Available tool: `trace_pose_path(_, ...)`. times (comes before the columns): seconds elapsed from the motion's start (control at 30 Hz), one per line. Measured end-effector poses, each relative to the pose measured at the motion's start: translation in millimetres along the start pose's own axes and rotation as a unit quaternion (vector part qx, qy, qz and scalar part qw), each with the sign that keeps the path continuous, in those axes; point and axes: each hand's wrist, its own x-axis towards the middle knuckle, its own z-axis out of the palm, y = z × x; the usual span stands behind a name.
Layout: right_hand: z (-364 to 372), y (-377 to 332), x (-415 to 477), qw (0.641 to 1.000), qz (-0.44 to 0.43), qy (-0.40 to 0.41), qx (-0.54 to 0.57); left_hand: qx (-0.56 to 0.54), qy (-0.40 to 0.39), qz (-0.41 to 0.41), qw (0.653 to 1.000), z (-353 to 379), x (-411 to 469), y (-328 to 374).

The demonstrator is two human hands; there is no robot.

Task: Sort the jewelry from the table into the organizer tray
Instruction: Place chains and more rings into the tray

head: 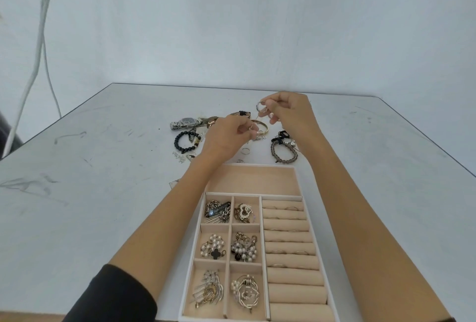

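Above the table's far half, just beyond the organizer tray, both hands are raised and close together. The right hand (288,113) has its fingers curled, with thumb and forefinger pinching a silver ring (260,106) that stands upright and clear of the surface. The left hand (226,136), lower and just beside it, pinches a small gold-toned piece (251,127) between its fingertips; its type cannot be determined. Both forearms reach forward over the tray, and the left one carries a dark sleeve (113,293).

The unsorted jewelry lies below and around the hands. A gold bangle (263,125) sits directly beneath them and a thin loose ring (245,151) lies near the left wrist. To the left are a steel watch (186,122), its dial markings too small to read, and a black bead bracelet (186,141). To the right is a grey bead bracelet (284,153).

The organizer tray (257,166), beige-lined, sits at the middle of the table's (103,192) near edge. Six small compartments on its left side hold chains, pearl pieces and gold and silver items. A black plate in the far-left one bears marks that are not legible. Padded ring rolls (291,238) on the right side seat several thin rings.
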Motion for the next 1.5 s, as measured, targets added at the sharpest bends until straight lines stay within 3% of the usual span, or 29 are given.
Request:
trace_pose_path(0.4,-11,-5,-1,0.997,-0.008,0.07,0.005,-0.043,0.018,-0.027,0.999,-22,-5,-7)
trace_pose_path(0.77,-6,3,0,0.999,0.01,0.037,-0.034,-0.188,0.157,0.043,0.969,-58,-14,17)
trace_pose_path(1.07,-7,4,-5,1.0,0.015,-0.001,-0.027,-0.135,0.207,0.063,0.967,-84,-21,13)
trace_pose_path(1.27,-7,-1,-13,0.999,0.019,-0.037,-0.019,-0.237,0.157,0.051,0.957,-91,-41,21)
trace_pose_path(1.5,-6,-10,-34,0.994,0.01,-0.108,-0.022,-0.272,0.128,0.044,0.953,-98,-76,41)
